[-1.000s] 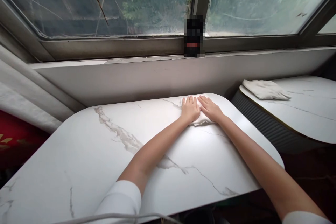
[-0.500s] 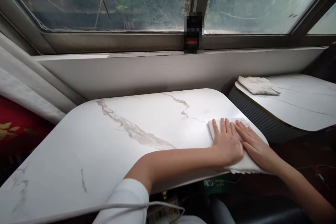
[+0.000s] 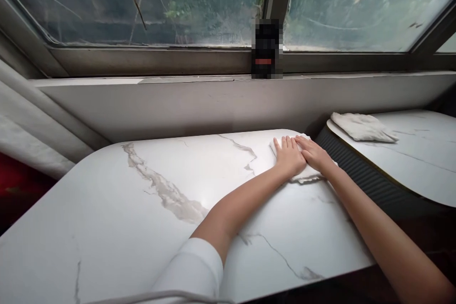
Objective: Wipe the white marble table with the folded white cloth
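Two hands, the left hand (image 3: 289,159) beside the right hand (image 3: 315,154), lie with fingers open and flat, pinning the cloth (image 3: 309,175) at two o'clock on the tabletop (image 3: 117,209).

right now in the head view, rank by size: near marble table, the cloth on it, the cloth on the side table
near marble table
cloth on the side table
cloth on the near table, largely covered, so the order of the two cloths is unsure

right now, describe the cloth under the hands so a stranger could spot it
Below the window, find the nearer marble table. At its far right corner lies a white cloth, flattened under the left hand and right hand. The other white cloth lies untouched on the neighbouring table.
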Action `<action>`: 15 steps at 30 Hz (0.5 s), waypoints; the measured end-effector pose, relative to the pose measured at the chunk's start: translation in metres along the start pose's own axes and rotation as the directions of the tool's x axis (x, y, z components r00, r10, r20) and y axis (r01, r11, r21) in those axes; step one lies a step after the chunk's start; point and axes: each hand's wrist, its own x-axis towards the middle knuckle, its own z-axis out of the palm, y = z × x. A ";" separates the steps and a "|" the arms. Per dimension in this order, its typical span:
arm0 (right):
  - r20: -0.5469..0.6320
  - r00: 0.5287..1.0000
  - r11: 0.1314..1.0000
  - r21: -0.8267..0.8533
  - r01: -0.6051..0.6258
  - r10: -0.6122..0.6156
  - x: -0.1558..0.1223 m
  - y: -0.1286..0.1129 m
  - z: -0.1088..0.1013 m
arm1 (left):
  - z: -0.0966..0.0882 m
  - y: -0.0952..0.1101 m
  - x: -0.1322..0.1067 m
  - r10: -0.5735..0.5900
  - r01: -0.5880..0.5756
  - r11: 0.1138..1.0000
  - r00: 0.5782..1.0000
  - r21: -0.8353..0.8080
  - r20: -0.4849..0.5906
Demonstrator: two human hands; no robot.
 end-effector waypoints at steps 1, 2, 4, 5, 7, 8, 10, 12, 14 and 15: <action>0.002 1.000 1.000 0.001 -0.007 0.007 0.010 0.000 0.002 | 0.001 -0.004 0.008 -0.004 0.004 1.000 1.000 0.000 -0.006; 0.006 1.000 1.000 0.000 -0.015 0.015 0.017 -0.001 0.003 | 0.001 -0.008 0.014 -0.007 0.007 1.000 1.000 -0.002 -0.012; 0.013 1.000 1.000 -0.001 -0.028 0.028 0.027 -0.003 0.005 | 0.003 -0.014 0.022 -0.015 0.014 1.000 1.000 -0.004 -0.023; 0.013 1.000 1.000 0.001 -0.029 0.028 0.029 -0.004 0.005 | 0.004 -0.016 0.024 -0.018 0.018 1.000 0.999 -0.004 -0.029; 0.005 1.000 1.000 0.006 -0.023 0.023 0.027 -0.004 0.004 | 0.006 -0.018 0.024 -0.018 0.018 1.000 0.999 0.002 -0.047; -0.001 1.000 1.000 0.006 -0.020 0.020 0.023 -0.004 0.004 | 0.006 -0.017 0.022 -0.011 0.011 1.000 0.998 0.008 -0.055; -0.013 1.000 1.000 -0.007 -0.012 0.012 0.009 -0.003 0.002 | 0.007 -0.015 0.014 0.025 -0.024 0.999 0.998 0.022 -0.059; -0.027 1.000 0.999 -0.034 0.003 -0.004 -0.015 -0.003 -0.001 | 0.006 -0.009 0.001 0.082 -0.080 0.996 0.995 0.036 -0.049; -0.043 0.999 0.997 -0.069 0.022 -0.025 -0.046 -0.005 -0.005 | 0.004 0.000 -0.019 0.149 -0.148 0.988 0.988 0.040 -0.034; -0.053 0.998 0.996 -0.086 0.032 -0.036 -0.064 -0.008 -0.008 | 0.003 0.006 -0.032 0.180 -0.179 0.983 0.983 0.035 -0.028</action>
